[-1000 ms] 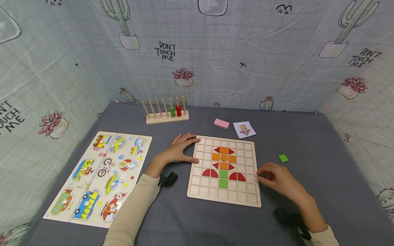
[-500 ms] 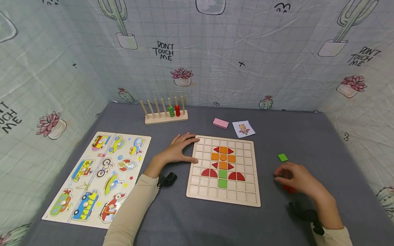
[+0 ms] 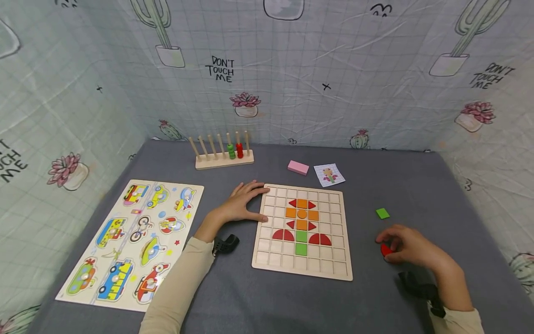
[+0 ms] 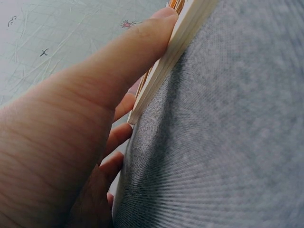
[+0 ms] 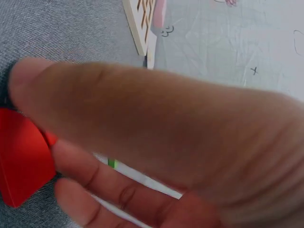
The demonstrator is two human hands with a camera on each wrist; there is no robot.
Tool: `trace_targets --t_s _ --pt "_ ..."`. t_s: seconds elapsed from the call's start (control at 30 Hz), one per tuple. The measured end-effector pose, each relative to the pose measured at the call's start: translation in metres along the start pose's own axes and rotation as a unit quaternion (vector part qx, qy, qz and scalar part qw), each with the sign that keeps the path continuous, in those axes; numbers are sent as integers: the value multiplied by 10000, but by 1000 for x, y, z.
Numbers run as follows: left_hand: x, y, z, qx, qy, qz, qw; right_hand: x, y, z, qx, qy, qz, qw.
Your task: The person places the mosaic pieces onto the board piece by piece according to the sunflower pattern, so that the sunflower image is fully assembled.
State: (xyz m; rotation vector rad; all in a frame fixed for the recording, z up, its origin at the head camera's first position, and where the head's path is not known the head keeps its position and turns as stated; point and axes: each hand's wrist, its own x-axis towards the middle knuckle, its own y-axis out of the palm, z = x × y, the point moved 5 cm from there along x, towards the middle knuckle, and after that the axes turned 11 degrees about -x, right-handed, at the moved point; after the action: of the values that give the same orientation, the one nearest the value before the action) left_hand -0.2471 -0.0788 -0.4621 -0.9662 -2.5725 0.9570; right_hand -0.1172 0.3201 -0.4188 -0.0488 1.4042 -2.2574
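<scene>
Left hand [image 3: 242, 204] flat, fingers relaxed, steadying the grid board [image 3: 267, 260] at its left edge. Right hand [image 3: 406, 246] pinches a red piece [image 3: 385, 250] on the desk [image 3: 417, 195], right of the board. Judged step: pickup; next needs lift, orient, seat in a free cell.

Play booth: cactus-print cloth walls [image 3: 292, 69], grey table [image 3: 417, 185], wooden toy puzzles [image 3: 129, 241].

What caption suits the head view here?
Left hand steadies the wooden grid board while the right hand pinches a red piece on grey cloth.
</scene>
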Motion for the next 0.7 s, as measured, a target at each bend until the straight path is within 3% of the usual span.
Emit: trace_targets --t_s 0.17,0.37,0.53,0.7 --pt "-1 0 0 6 -2 -10 10000 3 3 1 -69 -36 -139 9999" --pt "-1 0 0 1 8 -11 10000 8 6 6 -231 -303 -631 9973" --pt "-1 0 -1 34 23 -22 10000 12 6 10 -527 -654 -1285 9882" --pt "-1 -1 -1 24 26 -18 10000 17 7 11 -802 -647 -1631 9812"
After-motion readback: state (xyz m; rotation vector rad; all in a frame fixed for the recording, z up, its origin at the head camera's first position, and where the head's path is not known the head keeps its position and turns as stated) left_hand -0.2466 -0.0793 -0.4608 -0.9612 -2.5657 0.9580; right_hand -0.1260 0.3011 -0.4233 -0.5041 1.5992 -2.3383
